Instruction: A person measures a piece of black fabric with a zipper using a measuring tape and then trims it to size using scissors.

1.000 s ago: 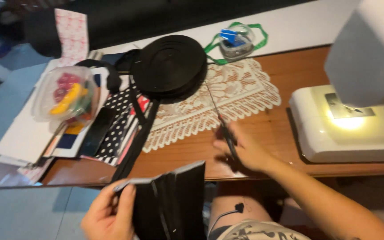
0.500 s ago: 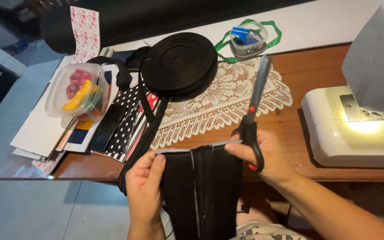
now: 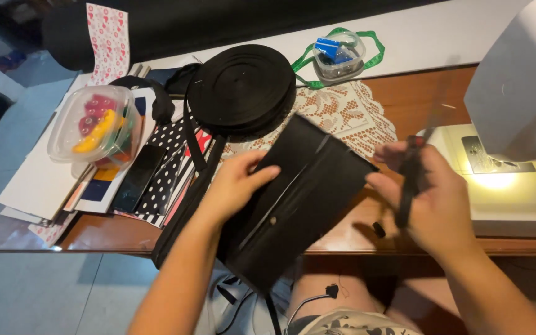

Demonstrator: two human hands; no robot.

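My left hand (image 3: 234,183) grips a flat black fabric piece (image 3: 293,198) with a zip running down it, held tilted over the front edge of the wooden table (image 3: 125,229). My right hand (image 3: 432,198) is closed around a pair of black-handled scissors (image 3: 412,177), blurred, just right of the fabric's upper corner. A black strap (image 3: 184,211) hangs from a large roll of black webbing (image 3: 241,87) behind the fabric.
A cream lace doily (image 3: 348,115) lies under the roll. A white sewing machine (image 3: 516,136) with its lamp lit stands at right. At left are a clear box of coloured items (image 3: 94,124), a phone (image 3: 136,177), patterned fabrics and papers. A small tub with a green tape measure (image 3: 339,56) sits at the back.
The black fabric has been lifted and turned from hanging at the table edge to lying tilted over the table. My right hand with the scissors has moved right and away from it.
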